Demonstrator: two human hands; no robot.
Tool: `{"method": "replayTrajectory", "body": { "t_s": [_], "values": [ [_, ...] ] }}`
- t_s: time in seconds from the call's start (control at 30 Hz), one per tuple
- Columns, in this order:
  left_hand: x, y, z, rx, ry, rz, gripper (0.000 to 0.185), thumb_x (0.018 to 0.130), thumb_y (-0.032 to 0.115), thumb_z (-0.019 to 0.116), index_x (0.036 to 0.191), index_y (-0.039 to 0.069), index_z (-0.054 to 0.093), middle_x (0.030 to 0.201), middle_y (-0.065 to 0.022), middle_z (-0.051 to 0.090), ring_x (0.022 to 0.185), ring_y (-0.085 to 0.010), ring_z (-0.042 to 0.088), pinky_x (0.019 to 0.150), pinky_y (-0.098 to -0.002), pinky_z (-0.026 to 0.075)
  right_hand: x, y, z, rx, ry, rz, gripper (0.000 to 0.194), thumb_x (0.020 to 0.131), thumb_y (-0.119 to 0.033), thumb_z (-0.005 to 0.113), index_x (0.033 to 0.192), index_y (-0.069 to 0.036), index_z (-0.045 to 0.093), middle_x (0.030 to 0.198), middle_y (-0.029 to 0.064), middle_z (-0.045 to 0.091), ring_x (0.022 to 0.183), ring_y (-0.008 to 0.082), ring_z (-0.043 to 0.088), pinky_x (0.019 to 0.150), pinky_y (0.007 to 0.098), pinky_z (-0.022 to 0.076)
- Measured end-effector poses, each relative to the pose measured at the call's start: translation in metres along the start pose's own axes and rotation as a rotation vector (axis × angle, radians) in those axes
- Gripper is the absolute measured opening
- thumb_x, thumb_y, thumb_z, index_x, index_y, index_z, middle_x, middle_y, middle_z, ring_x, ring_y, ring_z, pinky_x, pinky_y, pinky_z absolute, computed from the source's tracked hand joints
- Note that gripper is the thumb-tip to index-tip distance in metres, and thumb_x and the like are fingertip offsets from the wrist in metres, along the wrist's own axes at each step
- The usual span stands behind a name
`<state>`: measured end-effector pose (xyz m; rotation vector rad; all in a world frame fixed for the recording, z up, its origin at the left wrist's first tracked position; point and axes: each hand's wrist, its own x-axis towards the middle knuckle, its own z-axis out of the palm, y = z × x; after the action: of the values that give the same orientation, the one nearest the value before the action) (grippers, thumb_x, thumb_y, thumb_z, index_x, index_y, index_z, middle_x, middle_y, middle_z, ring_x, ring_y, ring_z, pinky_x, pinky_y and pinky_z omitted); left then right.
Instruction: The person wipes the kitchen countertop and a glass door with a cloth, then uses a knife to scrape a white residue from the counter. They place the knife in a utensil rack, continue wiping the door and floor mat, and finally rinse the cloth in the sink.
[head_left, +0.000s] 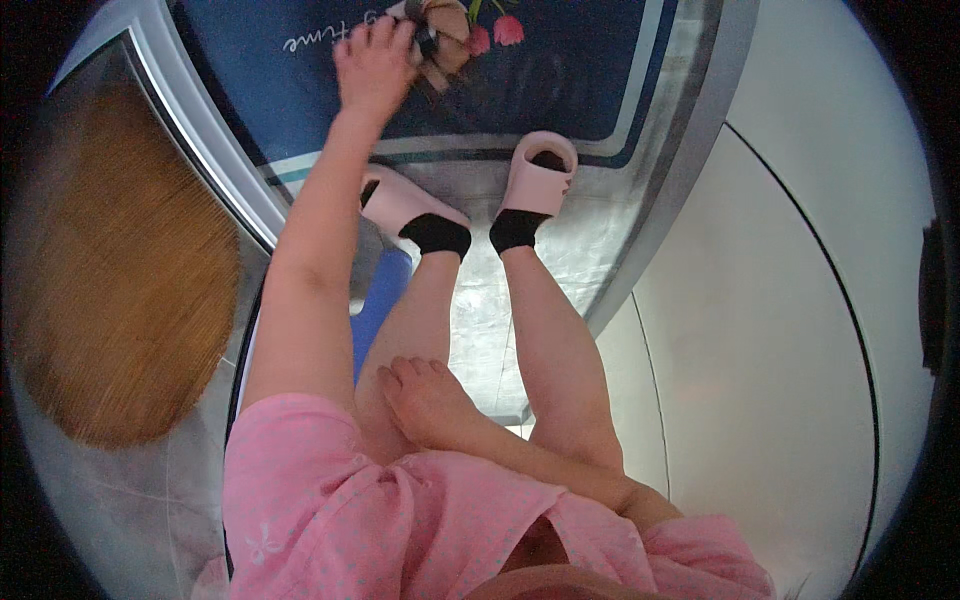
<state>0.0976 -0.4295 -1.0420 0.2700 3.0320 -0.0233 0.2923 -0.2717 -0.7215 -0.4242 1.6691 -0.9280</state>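
Note:
My left hand (377, 69) reaches out over a dark blue mat (555, 97), palm down with its fingers spread. Beside its fingertips are beige, brown and black shapes (446, 41) and pink tulips (508, 30); the tulips look printed on the mat, and whether the beige shapes are printed or loose I cannot tell. My right hand (427, 401) rests on my left knee, fingers loosely bent, with nothing visible in it. Pink slippers (409, 202) over black socks are on my feet, at the mat's near edge.
A raised metal-looking frame (202, 142) runs along the left, with a round brown rug (127, 277) on grey floor beyond it. A blue plastic piece (386, 292) shows beside my left shin. Smooth pale panels (750, 315) with dark seams stand on the right.

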Motion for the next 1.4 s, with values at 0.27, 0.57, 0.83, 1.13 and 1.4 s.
{"method": "replayTrajectory", "body": {
  "t_s": [0.27,0.57,0.83,1.13,1.4],
  "values": [
    [-0.052,-0.076,0.000,-0.119,-0.078,-0.320,0.051,0.083,0.021,0.070,0.132,0.026,0.058,0.118,-0.0046,0.060,0.114,-0.0326,0.055,0.084,-0.0494,0.052,0.002,0.015,-0.024,0.136,-0.092,0.111,0.029,0.083,-0.013,0.061,0.108,0.002,0.063,0.102,0.0193,0.063,0.095,0.0371,0.063,0.080,0.0489,0.0523],
    [0.040,0.253,-0.010,-0.715,-0.490,-0.361,0.017,0.095,0.018,0.056,0.107,0.009,0.064,0.100,-0.0148,0.066,0.091,-0.0353,0.068,0.074,-0.0513,0.059,-0.009,0.016,-0.064,0.227,-0.054,0.037,0.032,0.087,-0.018,0.057,0.107,0.005,0.066,0.107,0.0237,0.065,0.105,0.0418,0.061,0.091,0.0503,0.0496],
    [0.015,0.099,0.003,-0.456,-0.121,0.013,0.029,0.087,0.012,0.058,0.109,0.025,0.073,0.102,-0.0047,0.074,0.091,-0.0274,0.071,0.072,-0.0456,0.056,-0.011,0.015,-0.053,0.179,-0.031,0.079,0.033,0.087,-0.019,0.058,0.109,0.004,0.065,0.108,0.0234,0.065,0.104,0.0413,0.061,0.090,0.0500,0.0499],
    [0.029,0.072,0.025,-0.220,0.163,-0.968,0.016,0.092,0.014,0.058,0.097,0.001,0.065,0.093,-0.0174,0.063,0.089,-0.0358,0.065,0.075,-0.0503,0.051,0.031,0.075,-0.088,0.111,0.112,0.130,0.034,0.087,-0.019,0.059,0.111,0.004,0.064,0.108,0.0230,0.064,0.103,0.0407,0.062,0.089,0.0497,0.0502],
    [0.090,0.225,-0.009,-0.479,0.090,0.526,0.020,0.089,0.014,0.059,0.104,0.014,0.072,0.106,-0.0091,0.070,0.094,-0.0304,0.069,0.074,-0.0471,0.053,0.033,0.092,-0.080,0.063,0.131,0.175,0.035,0.087,-0.020,0.059,0.113,0.004,0.063,0.108,0.0227,0.064,0.103,0.0402,0.062,0.088,0.0495,0.0505]
  ]
}}
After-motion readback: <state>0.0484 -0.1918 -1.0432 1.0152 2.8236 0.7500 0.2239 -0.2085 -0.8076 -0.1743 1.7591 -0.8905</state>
